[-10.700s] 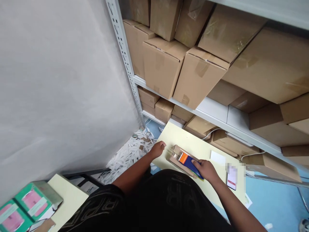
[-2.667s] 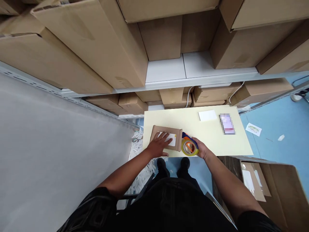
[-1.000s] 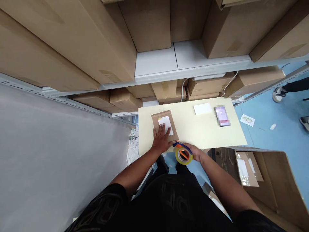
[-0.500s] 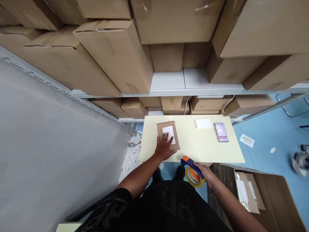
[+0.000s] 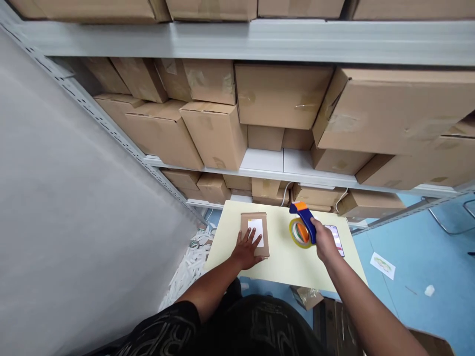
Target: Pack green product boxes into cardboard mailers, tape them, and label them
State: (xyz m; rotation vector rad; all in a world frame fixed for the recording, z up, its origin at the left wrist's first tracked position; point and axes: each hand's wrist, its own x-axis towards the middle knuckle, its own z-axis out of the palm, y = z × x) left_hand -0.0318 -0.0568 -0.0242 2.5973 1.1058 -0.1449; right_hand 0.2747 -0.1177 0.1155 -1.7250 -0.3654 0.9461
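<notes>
The person's dark shirt point(image 5: 237, 326) fills the lower edge of the head view and hides the near edge of the pale yellow table point(image 5: 282, 262). A crumpled piece of clear wrap point(image 5: 306, 295) lies on the floor just below that edge, partly cut off by the right forearm. The left hand point(image 5: 245, 249) rests flat, fingers spread, on the near end of a small flat cardboard parcel point(image 5: 254, 223) that lies on the table's left half; its white label point(image 5: 256, 231) is partly covered by the fingertips. The right hand point(image 5: 323, 242) is clamped around the blue handle of a tape dispenser point(image 5: 302, 225), raised over the table's right half, well apart from the parcel; its yellow-rimmed tape roll faces the camera. A phone point(image 5: 337, 238) lies on the table behind that hand, mostly hidden. White paper strips point(image 5: 189, 259) litter the floor left of the table. Beyond, grey metal shelving point(image 5: 267, 165) holds closed cardboard cartons point(image 5: 215, 131), their contents unseen; the top row is cut off.
</notes>
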